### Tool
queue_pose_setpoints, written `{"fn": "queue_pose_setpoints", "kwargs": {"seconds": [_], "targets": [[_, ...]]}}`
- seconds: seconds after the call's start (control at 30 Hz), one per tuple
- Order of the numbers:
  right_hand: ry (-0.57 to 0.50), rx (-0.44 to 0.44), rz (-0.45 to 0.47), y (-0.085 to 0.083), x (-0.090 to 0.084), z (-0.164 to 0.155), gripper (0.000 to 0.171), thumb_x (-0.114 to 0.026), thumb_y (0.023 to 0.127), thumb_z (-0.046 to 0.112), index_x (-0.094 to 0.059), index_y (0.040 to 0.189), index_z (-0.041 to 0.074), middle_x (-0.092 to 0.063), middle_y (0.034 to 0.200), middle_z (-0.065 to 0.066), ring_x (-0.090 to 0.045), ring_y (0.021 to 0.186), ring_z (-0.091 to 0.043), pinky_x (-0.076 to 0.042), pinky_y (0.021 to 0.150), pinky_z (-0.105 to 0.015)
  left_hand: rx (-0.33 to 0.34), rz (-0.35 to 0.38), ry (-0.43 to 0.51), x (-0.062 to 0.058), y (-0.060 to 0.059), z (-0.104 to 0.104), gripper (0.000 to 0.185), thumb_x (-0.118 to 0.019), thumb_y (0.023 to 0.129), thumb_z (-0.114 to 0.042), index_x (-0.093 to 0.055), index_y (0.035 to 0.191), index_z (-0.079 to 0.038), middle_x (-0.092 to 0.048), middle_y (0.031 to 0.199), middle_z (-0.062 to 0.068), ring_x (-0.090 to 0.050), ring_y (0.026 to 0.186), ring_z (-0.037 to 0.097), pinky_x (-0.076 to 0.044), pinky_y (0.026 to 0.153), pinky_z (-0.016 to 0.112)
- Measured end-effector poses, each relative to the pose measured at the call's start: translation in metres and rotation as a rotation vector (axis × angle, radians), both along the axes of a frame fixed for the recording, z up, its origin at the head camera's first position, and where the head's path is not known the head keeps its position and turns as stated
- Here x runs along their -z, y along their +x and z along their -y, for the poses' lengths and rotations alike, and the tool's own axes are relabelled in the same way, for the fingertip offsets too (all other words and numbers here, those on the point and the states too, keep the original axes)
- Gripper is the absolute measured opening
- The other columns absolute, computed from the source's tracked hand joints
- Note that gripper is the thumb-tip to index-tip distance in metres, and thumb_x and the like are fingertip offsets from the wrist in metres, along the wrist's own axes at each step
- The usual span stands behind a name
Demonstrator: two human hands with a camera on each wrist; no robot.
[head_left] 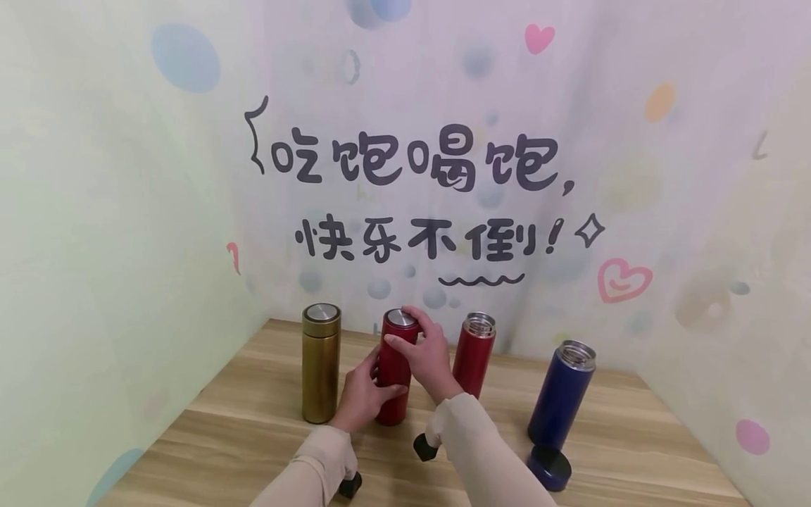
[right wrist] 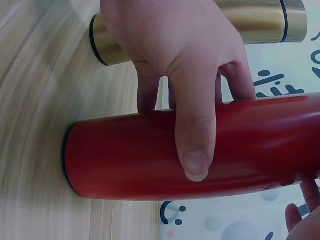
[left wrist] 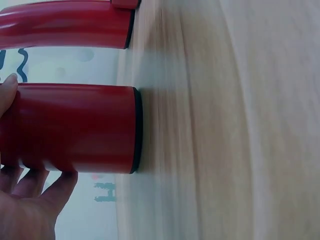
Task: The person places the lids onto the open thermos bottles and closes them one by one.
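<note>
Hands (head_left: 363, 398) (head_left: 434, 358) grip capped red bottle (head_left: 395, 369), apart from gold bottle (head_left: 320, 377).

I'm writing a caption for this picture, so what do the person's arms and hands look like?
The left sleeve and right sleeve are long, plain and pale beige. The left hand and right hand wear no gloves. A small black block shows near each wrist.

Left hand (left wrist: 30, 207) grips red bottle (left wrist: 80, 127), black base (left wrist: 138, 130) on wood-grain tabletop (left wrist: 220, 150); second red bottle (left wrist: 75, 25) beside it, apart; printed backdrop (left wrist: 92, 217) behind.
</note>
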State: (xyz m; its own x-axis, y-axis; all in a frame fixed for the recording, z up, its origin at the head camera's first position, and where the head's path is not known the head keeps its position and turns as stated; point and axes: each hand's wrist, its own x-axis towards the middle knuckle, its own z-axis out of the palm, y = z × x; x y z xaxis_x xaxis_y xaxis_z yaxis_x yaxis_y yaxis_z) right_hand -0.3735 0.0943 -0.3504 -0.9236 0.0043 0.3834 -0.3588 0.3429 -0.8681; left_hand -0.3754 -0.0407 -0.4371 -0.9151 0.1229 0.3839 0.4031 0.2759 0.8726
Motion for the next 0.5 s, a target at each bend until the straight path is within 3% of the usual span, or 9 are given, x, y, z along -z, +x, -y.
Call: {"fn": "queue_pose_setpoints", "kwargs": {"seconds": [0.5], "targets": [[0.017, 0.117, -0.003, 0.0042, 0.0012, 0.0077, 0.056, -0.080, 0.082, 0.029, -0.057, 0.132, 0.032, -0.050, 0.120, -0.009, -0.048, 0.112, -0.030, -0.055, 0.083, -0.048, -0.102, -0.041, 0.020, 0.0075, 0.0061, -0.0091, 0.086, -0.081, 0.081, -0.018, -0.033, 0.152, -0.017, -0.052, 0.141, 0.011, -0.052, 0.124, 0.034, -0.046, 0.096, 0.052]]}}
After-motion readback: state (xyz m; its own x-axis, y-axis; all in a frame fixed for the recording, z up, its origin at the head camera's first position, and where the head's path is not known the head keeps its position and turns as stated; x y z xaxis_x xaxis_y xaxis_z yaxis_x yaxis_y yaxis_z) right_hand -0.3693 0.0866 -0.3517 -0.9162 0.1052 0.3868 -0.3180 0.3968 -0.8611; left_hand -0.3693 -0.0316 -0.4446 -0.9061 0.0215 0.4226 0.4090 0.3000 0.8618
